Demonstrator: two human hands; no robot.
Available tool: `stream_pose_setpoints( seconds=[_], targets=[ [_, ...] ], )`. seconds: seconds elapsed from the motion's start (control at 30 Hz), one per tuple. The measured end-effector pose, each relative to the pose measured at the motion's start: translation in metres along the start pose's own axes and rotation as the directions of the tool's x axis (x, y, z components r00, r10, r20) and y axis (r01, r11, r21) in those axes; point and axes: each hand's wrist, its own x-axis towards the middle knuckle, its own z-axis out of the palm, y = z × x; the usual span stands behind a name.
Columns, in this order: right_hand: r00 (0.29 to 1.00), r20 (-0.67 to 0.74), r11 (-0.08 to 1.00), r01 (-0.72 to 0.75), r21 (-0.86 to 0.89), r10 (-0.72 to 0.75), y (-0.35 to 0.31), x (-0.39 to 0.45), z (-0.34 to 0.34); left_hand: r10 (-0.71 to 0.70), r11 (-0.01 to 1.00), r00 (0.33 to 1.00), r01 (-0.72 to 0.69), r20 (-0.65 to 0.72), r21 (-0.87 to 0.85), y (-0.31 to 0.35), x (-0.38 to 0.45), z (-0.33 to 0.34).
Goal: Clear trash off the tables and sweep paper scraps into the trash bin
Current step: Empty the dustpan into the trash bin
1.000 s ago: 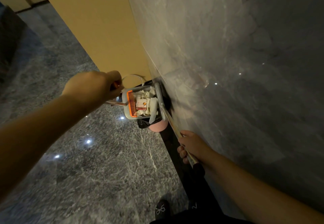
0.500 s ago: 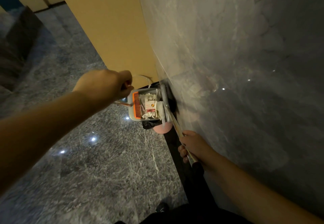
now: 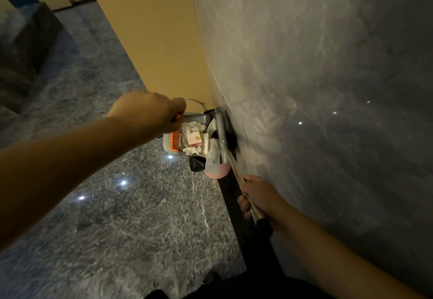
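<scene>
A grey dustpan [image 3: 169, 144] with an orange comb edge is tipped over a pink trash bin [image 3: 216, 172] that has a black liner. White paper scraps [image 3: 195, 138] and a small carton lie in the pan. My left hand [image 3: 150, 111] grips the dustpan's handle from above. My right hand [image 3: 256, 196] grips the metal broom handle [image 3: 234, 167]. The grey broom head [image 3: 220, 130] rests at the pan's right side, against the wall.
A grey marble wall [image 3: 316, 87] runs close along the right, with a dark baseboard below it. A tan wall panel [image 3: 150, 29] stands behind the bin. Glossy grey stone floor [image 3: 117, 216] spreads to the left. My dark shoe shows at the bottom edge.
The view has shifted toward the bin. My left hand has moved right, over the dustpan's near end, and the pan sits closer above the bin. My right hand keeps its grip on the broom.
</scene>
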Motion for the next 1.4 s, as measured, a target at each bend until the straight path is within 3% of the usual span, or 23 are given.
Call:
stream_pose_setpoints(
  seconds=[0.07,0.17,0.3,0.47,0.67,0.8,0.93,1.13,1.3,1.4],
  targets=[
    [0.999,0.012,0.999,-0.035,0.022,0.034,0.0,0.0,0.001,0.037,0.998,0.999,-0.038,0.026,0.054,0.003,0.001,-0.004],
    [1.0,-0.026,1.0,-0.01,-0.027,0.01,-0.001,0.003,0.0,-0.013,1.0,0.999,0.013,-0.043,0.019,-0.004,0.007,-0.01],
    [1.0,-0.022,0.999,0.001,-0.051,-0.002,-0.003,-0.001,0.002,0.084,0.994,0.995,-0.087,0.051,0.059,0.007,0.01,-0.006],
    [0.999,-0.032,0.999,-0.002,-0.048,0.001,-0.007,0.001,0.0,-0.041,0.998,0.999,0.041,-0.008,0.046,-0.003,0.015,-0.006],
    [0.999,-0.035,1.0,-0.013,0.01,0.013,-0.01,-0.001,0.003,-0.039,0.999,0.998,0.04,-0.045,0.033,-0.013,0.015,-0.005],
    [0.998,-0.039,0.998,-0.052,0.023,0.053,-0.012,0.002,0.004,0.05,0.994,0.998,-0.054,0.04,0.098,-0.006,0.016,-0.004],
    [0.999,-0.025,0.999,-0.036,0.024,0.037,-0.013,0.0,0.003,-0.035,0.999,0.998,0.036,-0.043,0.009,-0.018,0.017,-0.004],
    [0.999,-0.034,1.0,0.002,-0.013,-0.002,-0.012,-0.002,0.005,-0.055,0.998,0.995,0.055,-0.087,-0.004,-0.021,0.016,-0.007],
    [0.999,-0.037,1.0,-0.004,0.002,0.004,-0.011,-0.001,0.006,0.024,0.999,0.999,-0.026,0.049,0.046,-0.009,0.013,-0.005],
    [0.999,-0.037,1.0,0.001,0.01,-0.001,-0.01,0.001,0.005,-0.059,0.998,0.996,0.058,-0.06,-0.018,-0.015,0.015,-0.007]
  ],
)
